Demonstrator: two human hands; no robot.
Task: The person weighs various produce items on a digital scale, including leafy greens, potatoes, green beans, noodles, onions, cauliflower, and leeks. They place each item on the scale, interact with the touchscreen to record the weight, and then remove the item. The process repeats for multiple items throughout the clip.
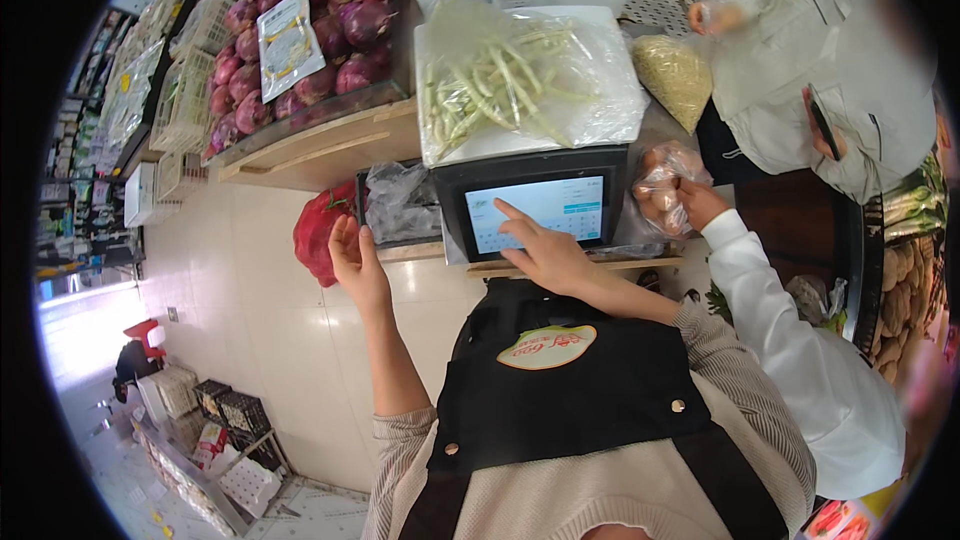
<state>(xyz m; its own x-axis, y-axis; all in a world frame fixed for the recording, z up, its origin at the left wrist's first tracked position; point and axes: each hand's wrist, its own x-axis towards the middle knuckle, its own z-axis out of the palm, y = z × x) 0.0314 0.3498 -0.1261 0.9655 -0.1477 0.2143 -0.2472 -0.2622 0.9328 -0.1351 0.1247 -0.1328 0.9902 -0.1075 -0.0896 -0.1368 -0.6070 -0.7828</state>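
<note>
My right hand [544,247] reaches over the touchscreen [536,214] of a black weighing scale, its index finger at the screen's upper left and the other fingers loosely spread. On the scale's plastic-wrapped platform [611,116] lies a clear bag of long green beans [495,86]. Beside the screen's left side, my left hand [358,259] is raised with its fingers apart and nothing in it. It is near a grey plastic bag bundle [401,202] and a red mesh bag [322,236].
Red onions [330,22] fill a bin at the upper left. A white-sleeved person's hand [701,202] touches a bag of round brown items [660,187] right of the scale. Another person holds a phone [823,124] beside a bag of yellowish grains or sprouts [675,75].
</note>
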